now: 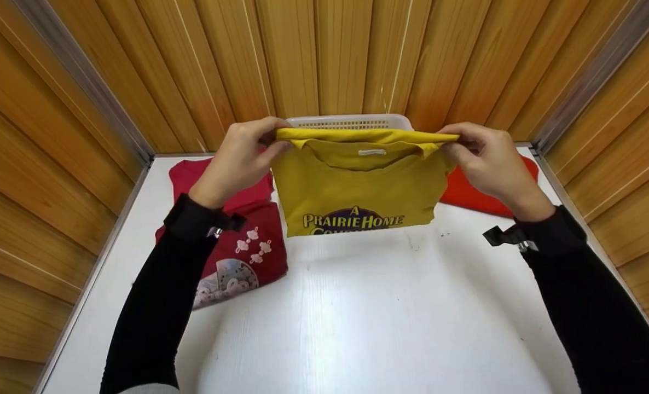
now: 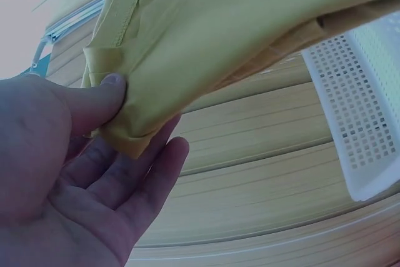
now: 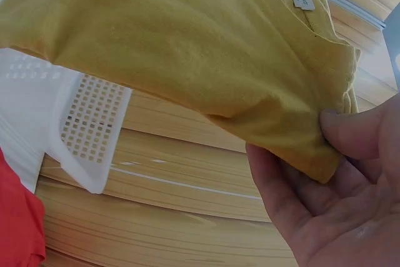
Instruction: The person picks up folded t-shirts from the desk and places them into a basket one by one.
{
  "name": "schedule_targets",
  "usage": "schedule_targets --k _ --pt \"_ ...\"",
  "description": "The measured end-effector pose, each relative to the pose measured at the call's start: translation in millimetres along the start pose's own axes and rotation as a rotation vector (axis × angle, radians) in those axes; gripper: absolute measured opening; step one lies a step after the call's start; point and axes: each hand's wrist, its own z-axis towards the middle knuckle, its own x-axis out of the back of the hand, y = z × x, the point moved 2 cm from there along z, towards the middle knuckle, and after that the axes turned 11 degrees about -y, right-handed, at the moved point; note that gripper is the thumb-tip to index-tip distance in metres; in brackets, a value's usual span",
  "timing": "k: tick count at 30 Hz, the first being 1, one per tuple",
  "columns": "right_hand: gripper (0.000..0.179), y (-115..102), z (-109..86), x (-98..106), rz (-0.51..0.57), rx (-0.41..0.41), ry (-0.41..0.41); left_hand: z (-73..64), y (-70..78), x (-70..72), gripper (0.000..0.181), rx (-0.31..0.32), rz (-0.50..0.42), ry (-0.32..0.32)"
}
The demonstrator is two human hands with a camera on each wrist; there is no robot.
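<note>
A yellow T-shirt (image 1: 357,183) with dark lettering hangs folded between both hands, its neckline and small white label near the top. At its upper left corner, my left hand (image 1: 249,150) pinches the cloth between thumb and fingers. My right hand (image 1: 486,158) pinches the upper right corner in the same way. In the left wrist view the thumb lies on the shirt's (image 2: 181,42) folded edge, with fingers beneath. The right wrist view shows the thumb over the other corner of the shirt (image 3: 175,48). The shirt hides most of the basket behind it.
A white perforated basket (image 1: 352,121) stands at the back against the wooden wall (image 1: 341,54). Dark red folded clothing (image 1: 264,246) with pale flowers and a pink garment (image 1: 185,172) lie left on the white table (image 1: 357,317). A red garment (image 1: 480,189) lies right.
</note>
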Motion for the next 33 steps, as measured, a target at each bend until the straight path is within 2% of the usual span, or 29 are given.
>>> schedule_targets --k 4,12,15,18,22,25,28,33 --pt "0.024 -4 6.8 4 -0.008 0.011 0.018 4.3 -0.8 5.4 0.025 0.023 0.0 0.0" --pt "0.023 -16 16.1 7 -0.022 0.018 0.028 9.5 -4.9 19.4 0.019 0.016 0.021 0.008" --pt "0.023 -18 27.3 7 -0.014 0.002 0.02 18.5 -12.6 24.7 0.019 0.048 0.019 0.007" --pt "0.026 -14 45.1 5 -0.022 -0.03 -0.025 31.9 -26.3 27.6 0.02 0.108 0.02 -0.01" --pt "0.031 1 74.0 -4 -0.05 -0.101 -0.113 52.8 -50.0 19.8 0.019 0.189 0.032 -0.032" --pt "0.033 13 91.8 -11 -0.063 -0.13 -0.127 64.5 -63.3 11.2 0.02 0.24 0.034 -0.026" --pt "0.033 22 103.8 -15 -0.077 -0.144 -0.117 73.6 -69.5 6.2 0.021 0.273 0.024 -0.006" --pt "0.035 37 117.4 -22 -0.114 -0.183 -0.132 86.3 -76.7 -2.4 0.022 0.337 0.013 -0.021"
